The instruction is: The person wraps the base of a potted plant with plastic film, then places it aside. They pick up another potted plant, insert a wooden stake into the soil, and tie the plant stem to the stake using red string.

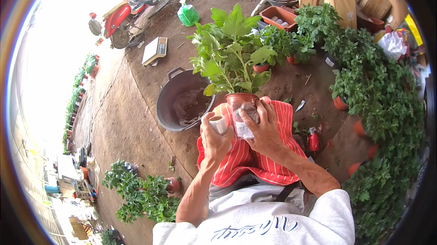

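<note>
My right hand (268, 134) grips a terracotta-coloured pot (239, 98) from its right side, over the red striped cloth (283, 115) on my lap. Clear film and a white label (243, 129) with handwriting are on the pot's side. A leafy green plant (232, 54) grows out of it and leans away from me. In my left hand (215, 142) is a roll of tape (219, 124) with a brown core, held just left of the pot. Part of the roll is hidden by the fingers.
A black tub (162, 108) with soil sits ahead to the left. Farther off are a weighing scale (156, 51), a green watering can (188, 14) and a red motor scooter (117, 21). Potted plants (382, 135) line the right; others (146, 193) stand at left. A red twine spool (313, 140) lies nearby.
</note>
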